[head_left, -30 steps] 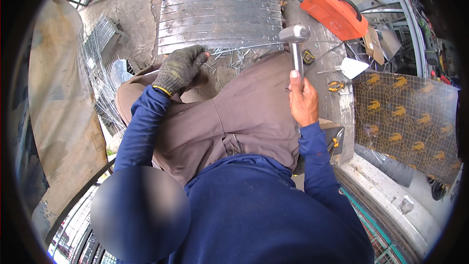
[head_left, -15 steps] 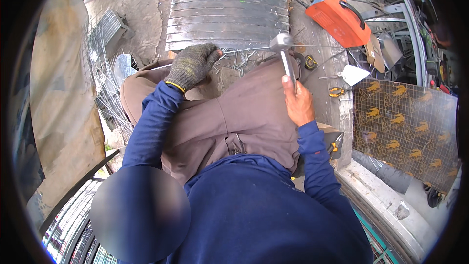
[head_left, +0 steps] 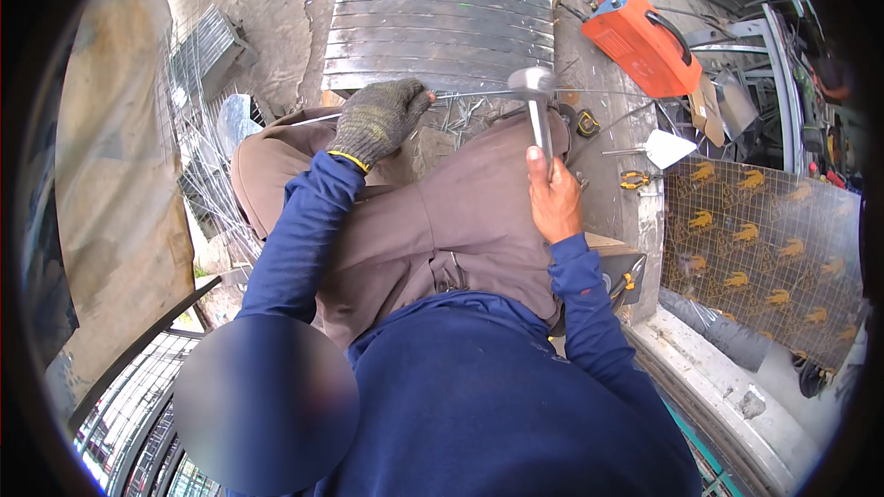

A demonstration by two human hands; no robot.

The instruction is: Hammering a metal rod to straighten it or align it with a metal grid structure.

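My left hand (head_left: 380, 118), in a grey knit glove with a yellow cuff edge, is closed around a thin metal rod (head_left: 479, 93). The rod runs crosswise along the near edge of a slatted metal work surface (head_left: 440, 26) and past it on both sides. In my bare right hand (head_left: 555, 205) is the handle of a hammer (head_left: 540, 124), thumb lying along it. The slightly blurred hammer head is over the rod, right of my left hand; whether they touch, I cannot tell. Short cut metal pieces (head_left: 456, 116) lie beneath the rod.
An orange welding machine (head_left: 640, 41) stands at the far right with cables. Nearer are a tape measure (head_left: 587, 123), a white triangular plate (head_left: 669, 148), yellow-handled pliers (head_left: 633, 179) and a dark patterned board (head_left: 760, 262). At left are wire mesh (head_left: 207, 161) and a large brown-stained sheet (head_left: 120, 175).
The view has shifted a little, so the work surface sits further right. My left hand has moved slightly right with the rod still in it. My right hand keeps its hold on the hammer.
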